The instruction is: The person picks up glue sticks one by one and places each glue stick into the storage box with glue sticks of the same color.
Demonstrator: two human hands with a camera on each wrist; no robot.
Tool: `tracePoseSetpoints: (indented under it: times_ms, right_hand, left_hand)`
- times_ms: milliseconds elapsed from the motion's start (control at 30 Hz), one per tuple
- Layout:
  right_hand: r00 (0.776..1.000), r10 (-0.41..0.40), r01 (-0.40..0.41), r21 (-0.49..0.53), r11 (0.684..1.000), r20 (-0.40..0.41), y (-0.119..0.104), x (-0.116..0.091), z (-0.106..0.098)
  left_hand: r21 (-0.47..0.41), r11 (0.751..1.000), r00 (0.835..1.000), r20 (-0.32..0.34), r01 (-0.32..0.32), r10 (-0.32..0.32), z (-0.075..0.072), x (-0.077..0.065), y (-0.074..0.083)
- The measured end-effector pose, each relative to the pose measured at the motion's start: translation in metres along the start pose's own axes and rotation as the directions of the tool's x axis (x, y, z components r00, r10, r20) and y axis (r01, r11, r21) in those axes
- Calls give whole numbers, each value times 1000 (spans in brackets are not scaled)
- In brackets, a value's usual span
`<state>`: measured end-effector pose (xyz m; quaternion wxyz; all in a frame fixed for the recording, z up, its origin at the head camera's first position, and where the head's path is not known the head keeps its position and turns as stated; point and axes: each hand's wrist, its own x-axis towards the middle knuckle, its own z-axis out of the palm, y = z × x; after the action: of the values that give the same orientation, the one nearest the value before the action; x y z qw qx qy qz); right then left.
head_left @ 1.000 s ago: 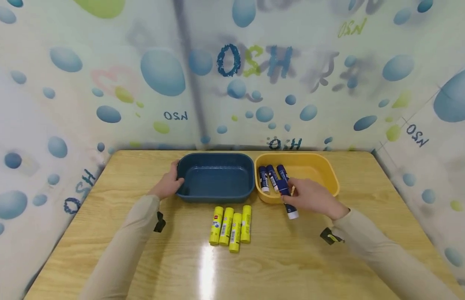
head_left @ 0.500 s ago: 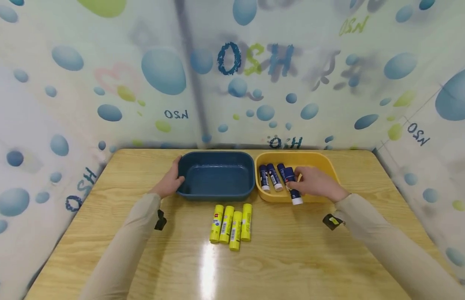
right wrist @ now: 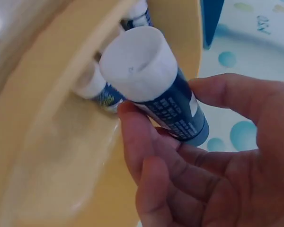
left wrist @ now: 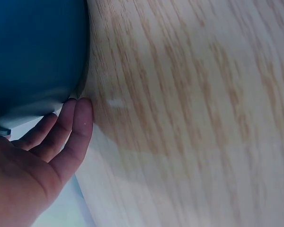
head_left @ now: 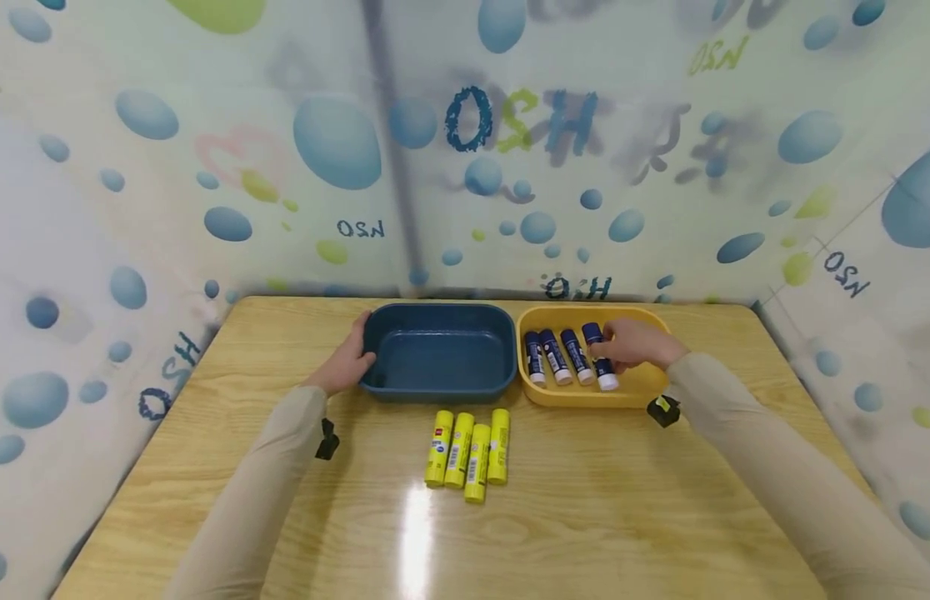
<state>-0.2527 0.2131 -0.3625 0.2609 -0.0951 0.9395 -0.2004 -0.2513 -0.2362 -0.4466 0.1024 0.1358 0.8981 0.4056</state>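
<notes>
At the left end of a dark blue bin (head_left: 438,395), my left hand (head_left: 343,360) holds its wall. In the left wrist view the fingers (left wrist: 78,130) rest against the outer wall; the thumb is out of sight there. My right hand (head_left: 639,343) pinches a navy glue stick (head_left: 602,367) between thumb and fingers, over the yellow bin (head_left: 562,398). Its white end faces the right wrist camera. Beside it, several navy glue sticks (head_left: 555,357) with white ends lie in a row inside the yellow bin.
Several yellow glue sticks (head_left: 459,450) lie side by side on the wooden table (head_left: 585,517), in front of the blue bin. The two bins stand next to each other near the patterned backdrop (head_left: 435,200).
My right hand has carried the navy glue stick back and to the right, from the yellow bin's front rim to over its inside. My left hand stays at the blue bin.
</notes>
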Motion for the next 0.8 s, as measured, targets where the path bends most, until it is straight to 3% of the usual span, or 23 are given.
tracePoseSetpoints:
  times_ms: [367,800]
  right_hand:
    - [982,139,-145,34,989,124,7,30,-6]
    - [956,232,-255,115,960,182,12,50,-6]
  left_hand:
    - [-5,1000,1000,-5,4,-4,-1,1,-1]
    - [2,1000,1000,-17,8,-8,2,2,-4]
